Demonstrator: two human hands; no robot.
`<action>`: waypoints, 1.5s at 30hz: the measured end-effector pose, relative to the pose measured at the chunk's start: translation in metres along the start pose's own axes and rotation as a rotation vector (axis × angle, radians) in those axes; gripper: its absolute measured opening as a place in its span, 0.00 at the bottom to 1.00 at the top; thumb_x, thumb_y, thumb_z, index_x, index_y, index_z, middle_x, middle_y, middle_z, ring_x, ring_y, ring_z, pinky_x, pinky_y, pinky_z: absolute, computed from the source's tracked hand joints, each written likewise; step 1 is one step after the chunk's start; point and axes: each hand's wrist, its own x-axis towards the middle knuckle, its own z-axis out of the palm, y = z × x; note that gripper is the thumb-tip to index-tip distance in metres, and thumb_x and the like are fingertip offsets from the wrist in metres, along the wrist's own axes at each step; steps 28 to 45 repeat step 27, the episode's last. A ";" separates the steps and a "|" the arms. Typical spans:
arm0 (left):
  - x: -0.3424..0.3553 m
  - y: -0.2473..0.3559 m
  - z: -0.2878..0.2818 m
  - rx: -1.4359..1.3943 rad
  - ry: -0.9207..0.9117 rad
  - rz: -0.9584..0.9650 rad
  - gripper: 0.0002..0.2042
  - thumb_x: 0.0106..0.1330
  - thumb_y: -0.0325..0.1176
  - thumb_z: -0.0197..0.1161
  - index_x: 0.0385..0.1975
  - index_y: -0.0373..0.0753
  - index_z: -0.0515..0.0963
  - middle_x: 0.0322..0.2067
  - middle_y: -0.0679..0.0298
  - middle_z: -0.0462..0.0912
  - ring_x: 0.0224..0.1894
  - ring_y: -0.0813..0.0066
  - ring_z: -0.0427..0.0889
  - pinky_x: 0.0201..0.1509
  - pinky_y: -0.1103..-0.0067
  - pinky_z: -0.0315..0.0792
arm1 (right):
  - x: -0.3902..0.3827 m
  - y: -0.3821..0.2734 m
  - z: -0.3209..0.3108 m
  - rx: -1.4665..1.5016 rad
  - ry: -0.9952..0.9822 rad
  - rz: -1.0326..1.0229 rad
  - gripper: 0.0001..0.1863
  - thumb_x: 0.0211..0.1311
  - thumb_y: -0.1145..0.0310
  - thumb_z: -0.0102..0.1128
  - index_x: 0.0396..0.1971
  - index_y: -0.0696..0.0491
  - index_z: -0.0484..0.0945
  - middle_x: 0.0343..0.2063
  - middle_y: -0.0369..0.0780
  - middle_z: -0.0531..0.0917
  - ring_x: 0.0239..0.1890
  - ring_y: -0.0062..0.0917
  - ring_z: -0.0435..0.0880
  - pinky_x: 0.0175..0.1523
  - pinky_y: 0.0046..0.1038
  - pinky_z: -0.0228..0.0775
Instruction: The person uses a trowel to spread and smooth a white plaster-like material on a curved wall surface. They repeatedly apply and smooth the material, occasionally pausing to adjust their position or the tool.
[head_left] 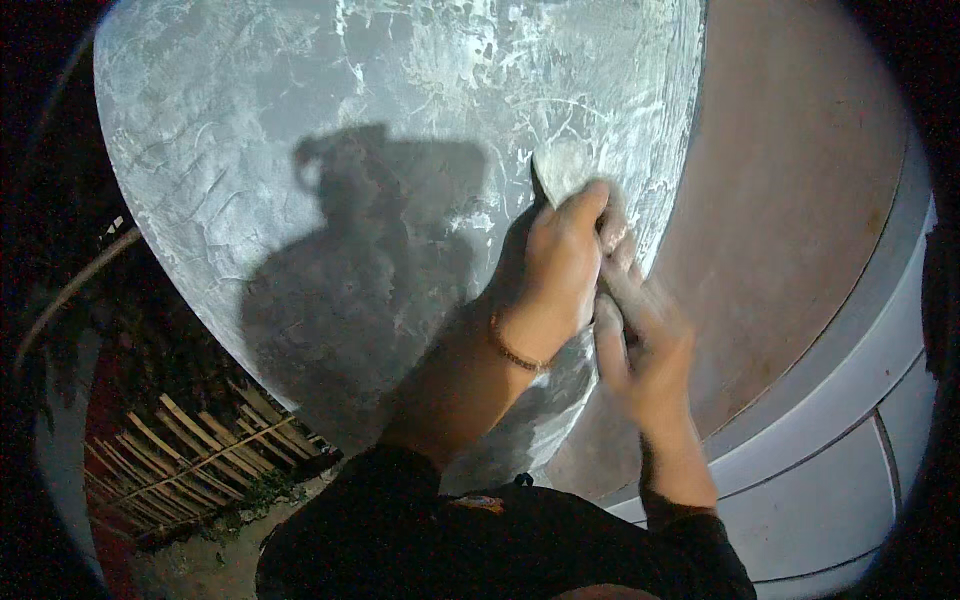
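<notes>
My left hand [562, 262], with a thin band on its wrist, is closed on a putty knife. The pale, fan-shaped blade [565, 168] points up, and the handle is hidden in the hand. My right hand [650, 335] is close against it on the right, its fingers greyish and smeared by motion. Some of its fingertips meet the left hand, so I cannot tell whether they grip anything. Behind both hands spreads a large grey panel [250, 130] streaked with whitish, uneven coating. The blade is in front of the panel's right part; contact is unclear.
A brown, smooth surface [790, 200] borders the panel on the right, followed by a curved grey rim and pale panels [820, 500] with dark seams. At lower left lies a rack of thin wooden slats [195, 455]. A dark shadow falls across the panel.
</notes>
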 end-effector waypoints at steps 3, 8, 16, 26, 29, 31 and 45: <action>-0.014 -0.004 -0.013 0.025 -0.045 -0.035 0.16 0.77 0.43 0.51 0.25 0.46 0.68 0.18 0.72 0.64 0.19 0.76 0.65 0.27 0.74 0.65 | -0.016 -0.005 0.013 0.021 0.084 -0.020 0.22 0.58 0.76 0.65 0.55 0.52 0.83 0.23 0.43 0.75 0.21 0.36 0.76 0.26 0.35 0.69; 0.005 0.006 -0.005 0.001 -0.094 0.111 0.13 0.77 0.43 0.51 0.30 0.46 0.70 0.18 0.73 0.64 0.20 0.77 0.66 0.27 0.75 0.65 | 0.000 0.004 0.011 0.038 0.029 0.113 0.21 0.59 0.75 0.65 0.55 0.53 0.83 0.22 0.43 0.74 0.22 0.35 0.76 0.27 0.34 0.69; -0.008 0.010 -0.006 0.017 -0.040 0.016 0.14 0.77 0.43 0.51 0.27 0.46 0.70 0.17 0.72 0.64 0.19 0.76 0.65 0.26 0.75 0.64 | -0.001 -0.011 0.014 0.098 0.080 0.053 0.20 0.61 0.76 0.62 0.54 0.54 0.83 0.23 0.44 0.75 0.22 0.36 0.75 0.27 0.36 0.66; -0.010 0.015 -0.006 0.001 -0.023 0.040 0.12 0.77 0.44 0.51 0.32 0.46 0.71 0.18 0.72 0.65 0.19 0.75 0.66 0.26 0.73 0.65 | 0.003 -0.018 0.013 0.030 0.039 -0.010 0.22 0.61 0.72 0.64 0.57 0.51 0.82 0.26 0.45 0.77 0.24 0.36 0.78 0.30 0.37 0.71; 0.000 0.021 -0.008 0.038 -0.128 0.054 0.14 0.77 0.45 0.51 0.32 0.44 0.71 0.17 0.68 0.67 0.19 0.71 0.67 0.28 0.73 0.68 | 0.013 -0.012 0.007 -0.017 0.001 -0.001 0.23 0.62 0.70 0.64 0.58 0.51 0.82 0.28 0.46 0.79 0.26 0.35 0.80 0.31 0.37 0.73; 0.000 0.021 -0.008 0.038 -0.128 0.054 0.14 0.77 0.45 0.51 0.32 0.44 0.71 0.17 0.68 0.67 0.19 0.71 0.67 0.28 0.73 0.68 | 0.013 -0.012 0.007 -0.017 0.001 -0.001 0.23 0.62 0.70 0.64 0.58 0.51 0.82 0.28 0.46 0.79 0.26 0.35 0.80 0.31 0.37 0.73; 0.000 0.021 -0.008 0.038 -0.128 0.054 0.14 0.77 0.45 0.51 0.32 0.44 0.71 0.17 0.68 0.67 0.19 0.71 0.67 0.28 0.73 0.68 | 0.013 -0.012 0.007 -0.017 0.001 -0.001 0.23 0.62 0.70 0.64 0.58 0.51 0.82 0.28 0.46 0.79 0.26 0.35 0.80 0.31 0.37 0.73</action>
